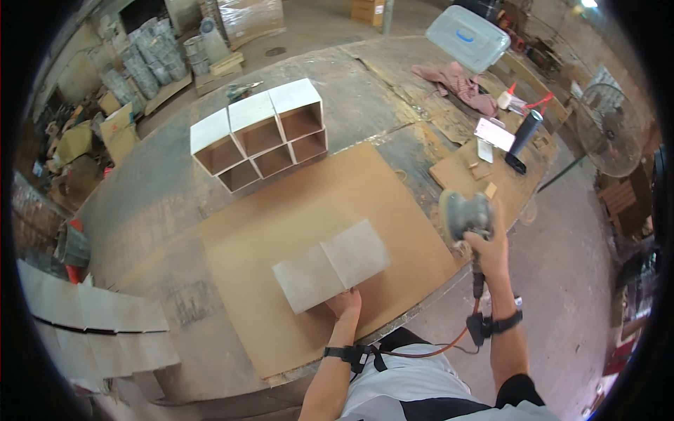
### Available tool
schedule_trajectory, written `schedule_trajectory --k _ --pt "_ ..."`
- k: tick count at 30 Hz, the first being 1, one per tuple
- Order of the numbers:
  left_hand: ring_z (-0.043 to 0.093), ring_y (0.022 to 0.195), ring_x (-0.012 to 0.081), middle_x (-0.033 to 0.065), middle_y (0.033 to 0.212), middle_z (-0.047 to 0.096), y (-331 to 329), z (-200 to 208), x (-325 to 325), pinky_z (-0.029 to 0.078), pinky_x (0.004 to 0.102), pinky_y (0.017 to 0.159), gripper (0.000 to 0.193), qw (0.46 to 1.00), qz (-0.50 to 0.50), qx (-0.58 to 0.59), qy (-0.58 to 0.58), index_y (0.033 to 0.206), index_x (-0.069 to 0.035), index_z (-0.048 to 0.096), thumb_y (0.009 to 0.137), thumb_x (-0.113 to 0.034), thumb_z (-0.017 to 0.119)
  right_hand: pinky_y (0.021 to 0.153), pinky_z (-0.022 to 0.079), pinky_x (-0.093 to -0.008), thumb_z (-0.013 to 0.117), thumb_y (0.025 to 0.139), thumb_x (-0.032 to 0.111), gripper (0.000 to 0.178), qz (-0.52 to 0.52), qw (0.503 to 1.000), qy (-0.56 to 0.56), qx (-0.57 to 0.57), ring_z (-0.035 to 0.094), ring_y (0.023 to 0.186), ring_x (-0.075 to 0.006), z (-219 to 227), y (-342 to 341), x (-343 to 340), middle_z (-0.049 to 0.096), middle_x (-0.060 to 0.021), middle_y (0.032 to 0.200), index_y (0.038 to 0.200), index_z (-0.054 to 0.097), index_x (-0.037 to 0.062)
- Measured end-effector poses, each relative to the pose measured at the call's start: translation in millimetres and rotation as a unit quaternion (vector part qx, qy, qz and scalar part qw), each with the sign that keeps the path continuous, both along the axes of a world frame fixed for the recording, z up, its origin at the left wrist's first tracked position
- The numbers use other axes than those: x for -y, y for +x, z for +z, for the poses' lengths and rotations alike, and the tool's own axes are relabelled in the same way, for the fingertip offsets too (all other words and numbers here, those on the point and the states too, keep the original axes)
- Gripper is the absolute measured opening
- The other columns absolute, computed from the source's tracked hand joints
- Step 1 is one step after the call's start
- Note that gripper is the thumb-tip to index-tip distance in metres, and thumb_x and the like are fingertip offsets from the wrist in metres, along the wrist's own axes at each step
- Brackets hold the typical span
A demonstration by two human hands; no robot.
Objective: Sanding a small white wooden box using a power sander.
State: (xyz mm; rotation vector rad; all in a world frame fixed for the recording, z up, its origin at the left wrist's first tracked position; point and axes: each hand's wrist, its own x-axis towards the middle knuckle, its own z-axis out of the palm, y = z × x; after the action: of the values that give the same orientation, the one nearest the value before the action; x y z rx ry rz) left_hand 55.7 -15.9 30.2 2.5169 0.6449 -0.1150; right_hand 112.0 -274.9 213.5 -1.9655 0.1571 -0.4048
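My left hand (345, 303) grips the near edge of a white two-part box (330, 265), its thumb by the seam and the other fingers mostly hidden. The box rests on a large brown board (414, 242) with its white panels facing up; its inside is hidden. Off to the right, my right hand (489, 242) is closed round a grey round-headed sander (466, 215), raised clear of the box. An orange hose (449, 345) runs from the sander's handle past my right wrist and across my front.
Beyond the board stand white open-fronted cubby boxes (275, 133) in two rows. More white boxes (105, 330) sit at the left. At the right, a phone (494, 134), a dark cylinder (526, 132) and small wood blocks lie on the table, near a standing fan (609, 130).
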Motion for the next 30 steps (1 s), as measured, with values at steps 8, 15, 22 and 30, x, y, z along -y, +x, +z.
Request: schedule_trajectory --k 8,15,22,30 --pt "0.043 0.118 0.0371 0.0203 0.123 0.051 -3 2 0 0.031 0.0403 0.104 0.041 0.963 0.128 0.139 -0.19 0.118 0.002 0.051 0.085 -0.022 0.057 0.041 0.036 -0.0196 0.056 0.087 0.021 0.026 0.125 0.606 0.785 -0.025 0.045 0.068 -0.015 -67 -47 31 0.05 -0.0064 0.089 0.105 0.049 0.0032" --pt "0.042 0.119 0.0404 0.0251 0.125 0.05 -17 -10 -11 0.029 0.049 0.104 0.051 0.995 0.042 0.058 0.071 0.122 -0.001 0.053 0.084 -0.034 0.057 0.04 0.033 -0.0203 0.063 0.082 0.021 0.028 0.151 0.565 0.795 -0.162 0.046 0.067 -0.0151 -118 -32 21 0.049 -0.0057 0.085 0.101 0.05 0.0053" --pt "0.061 0.077 0.0377 0.0186 0.075 0.064 -12 22 9 0.046 0.0478 0.075 0.027 0.985 0.059 0.05 0.153 0.08 -0.003 0.066 0.081 -0.028 0.059 0.044 0.034 -0.0234 0.067 0.078 0.033 0.039 0.112 0.64 0.721 -0.241 0.044 0.063 -0.0147 -134 -12 7 0.05 -0.0055 0.083 0.102 0.049 0.0079" --pt "0.062 0.076 0.04 0.0239 0.077 0.063 -23 45 -6 0.05 0.0449 0.068 0.024 0.963 0.19 0.19 -0.016 0.077 0.003 0.064 0.079 -0.02 0.058 0.048 0.039 -0.0231 0.06 0.085 0.024 0.033 0.203 0.603 0.73 -0.248 0.044 0.068 -0.0153 -159 7 15 0.05 -0.0073 0.092 0.109 0.048 0.0048"
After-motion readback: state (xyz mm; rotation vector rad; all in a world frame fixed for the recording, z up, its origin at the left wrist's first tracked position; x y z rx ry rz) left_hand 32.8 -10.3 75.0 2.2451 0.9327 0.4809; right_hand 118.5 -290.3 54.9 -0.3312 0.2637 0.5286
